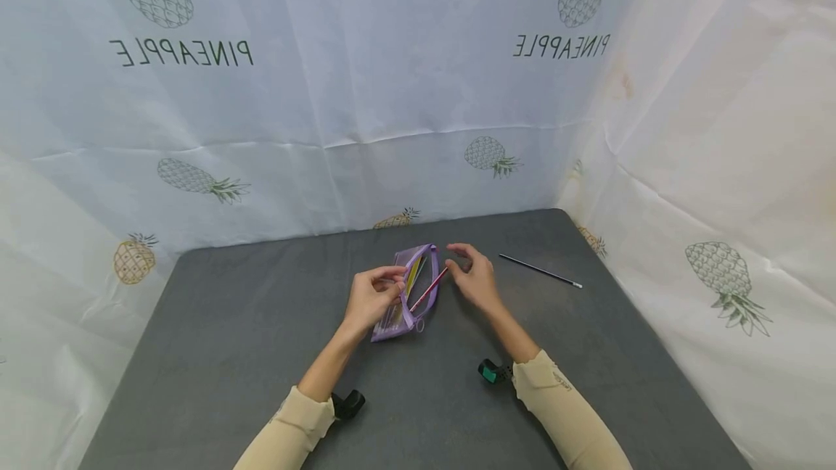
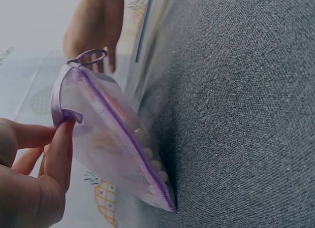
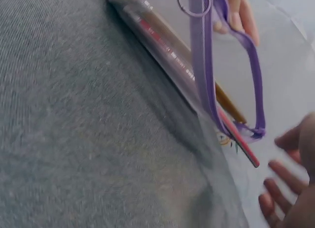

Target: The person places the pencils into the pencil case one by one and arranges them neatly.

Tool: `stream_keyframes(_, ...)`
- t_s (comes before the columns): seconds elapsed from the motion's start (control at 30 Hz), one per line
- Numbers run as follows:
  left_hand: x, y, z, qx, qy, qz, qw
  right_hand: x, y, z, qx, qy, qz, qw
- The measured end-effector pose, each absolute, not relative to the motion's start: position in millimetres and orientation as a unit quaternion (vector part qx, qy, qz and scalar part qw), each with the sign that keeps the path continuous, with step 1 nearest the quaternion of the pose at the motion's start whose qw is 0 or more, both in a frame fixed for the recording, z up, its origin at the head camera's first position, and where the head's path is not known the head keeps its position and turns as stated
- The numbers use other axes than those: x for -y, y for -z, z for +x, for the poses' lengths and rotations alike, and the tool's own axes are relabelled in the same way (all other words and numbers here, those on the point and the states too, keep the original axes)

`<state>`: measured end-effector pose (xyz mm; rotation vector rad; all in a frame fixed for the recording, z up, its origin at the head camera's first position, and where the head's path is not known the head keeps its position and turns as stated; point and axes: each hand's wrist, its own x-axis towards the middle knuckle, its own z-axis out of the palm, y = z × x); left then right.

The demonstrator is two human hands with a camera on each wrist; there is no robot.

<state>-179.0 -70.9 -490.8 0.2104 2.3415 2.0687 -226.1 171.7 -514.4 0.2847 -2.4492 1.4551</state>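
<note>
A purple mesh pencil pouch (image 1: 390, 318) lies on the table with its zipped mouth gaping to the right. My left hand (image 1: 372, 297) pinches the purple edge of that mouth between thumb and fingertips, as the left wrist view shows up close. Several pencils are inside the pouch; a red pencil (image 3: 240, 139) pokes out through the mouth, and a yellow pencil (image 1: 414, 275) leans within. My right hand (image 1: 475, 278) is just beyond the red pencil's protruding end, fingers loosely bent and apart from it in the right wrist view, holding nothing.
A dark pencil (image 1: 539, 270) with a white end lies on the grey table (image 1: 215, 354) to the right of my right hand. White pineapple-print cloth (image 1: 366, 78) hangs behind the table and along its sides. Black wrist devices (image 1: 349, 405) sit under both sleeves.
</note>
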Motion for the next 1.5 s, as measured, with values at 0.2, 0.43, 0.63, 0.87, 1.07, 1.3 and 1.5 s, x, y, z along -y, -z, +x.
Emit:
stream_keyframes(0.2, 71, 494, -179, -0.751, -0.657, 0.064, 0.006, -175, 522, -230, 0.87, -0.482, 0.02, 0.107)
stream_keyframes(0.43, 69, 496, -179, -0.75, -0.657, 0.073, 0.012, -168, 521, -235, 0.856, -0.502, 0.086, 0.089)
stream_keyframes(0.63, 68, 492, -179, -0.744, -0.664, 0.066, 0.007, -163, 519, -229, 0.886, -0.417, 0.176, 0.104)
stream_keyframes(0.87, 71, 496, -180, -0.742, -0.668, 0.061, 0.009, -203, 525, -229, 0.882, -0.424, 0.132, 0.157)
stream_keyframes(1.07, 71, 493, -183, -0.738, -0.671, 0.07, 0.01, -279, 528, -235, 0.933, -0.311, -0.003, 0.179)
stream_keyframes(1.3, 74, 491, -181, -0.739, -0.671, 0.061, 0.013, -327, 526, -233, 0.966, -0.236, -0.046, 0.09)
stream_keyframes(1.5, 75, 490, -181, -0.738, -0.673, 0.059, 0.012, -333, 525, -233, 0.972, -0.216, -0.011, 0.096)
